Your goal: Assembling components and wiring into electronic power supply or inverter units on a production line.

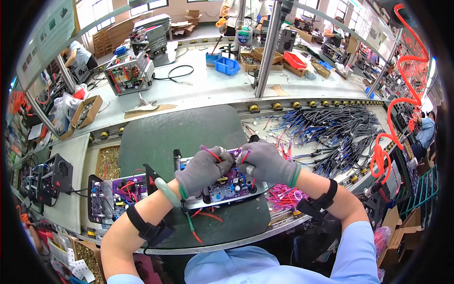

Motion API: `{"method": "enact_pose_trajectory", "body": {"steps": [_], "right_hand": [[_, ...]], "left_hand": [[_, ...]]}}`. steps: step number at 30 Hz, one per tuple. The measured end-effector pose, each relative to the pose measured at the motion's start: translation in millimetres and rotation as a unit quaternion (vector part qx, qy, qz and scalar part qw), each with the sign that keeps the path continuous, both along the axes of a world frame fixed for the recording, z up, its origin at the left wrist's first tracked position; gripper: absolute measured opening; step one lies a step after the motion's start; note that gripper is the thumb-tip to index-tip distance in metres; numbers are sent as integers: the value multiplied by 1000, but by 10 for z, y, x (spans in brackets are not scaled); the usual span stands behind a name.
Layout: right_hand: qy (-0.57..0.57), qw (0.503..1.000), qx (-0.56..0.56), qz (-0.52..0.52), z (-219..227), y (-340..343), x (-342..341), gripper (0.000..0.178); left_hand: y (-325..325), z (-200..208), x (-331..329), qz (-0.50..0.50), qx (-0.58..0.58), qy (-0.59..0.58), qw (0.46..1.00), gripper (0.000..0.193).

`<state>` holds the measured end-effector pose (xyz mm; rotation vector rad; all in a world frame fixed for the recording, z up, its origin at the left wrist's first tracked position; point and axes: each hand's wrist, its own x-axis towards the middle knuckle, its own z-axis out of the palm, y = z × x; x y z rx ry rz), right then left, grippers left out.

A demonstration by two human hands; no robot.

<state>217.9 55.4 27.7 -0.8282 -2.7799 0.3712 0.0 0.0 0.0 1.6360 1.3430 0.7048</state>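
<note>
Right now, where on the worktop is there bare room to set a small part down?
Bare: the green mat beyond the left hand and right of the parts box; also its near-right corner, before the central purple board. Crowded: rightward, with grey cables and pink wires.

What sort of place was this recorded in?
Probably an electronics assembly workshop: the gloved left hand and right hand are at a purple circuit board, a heap of dark cables lies to the right, and an open-cased unit stands on the far bench.
</note>
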Motion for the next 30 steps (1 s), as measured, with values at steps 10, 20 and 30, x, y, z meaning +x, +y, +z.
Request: {"method": "enact_pose_trajectory", "body": {"steps": [10,20,30], "right_hand": [[63,998,-27,13,-49,-1,43,11],[112,990,53,72,-86,6,70,17],[100,992,51,59,-84,2,44,17]], "left_hand": [[-96,87,-12,-101,183,16,978,10],[-103,60,-13,-13,60,-60,996,9],[-60,-4,-23,-14,62,-10,998,14]]}}
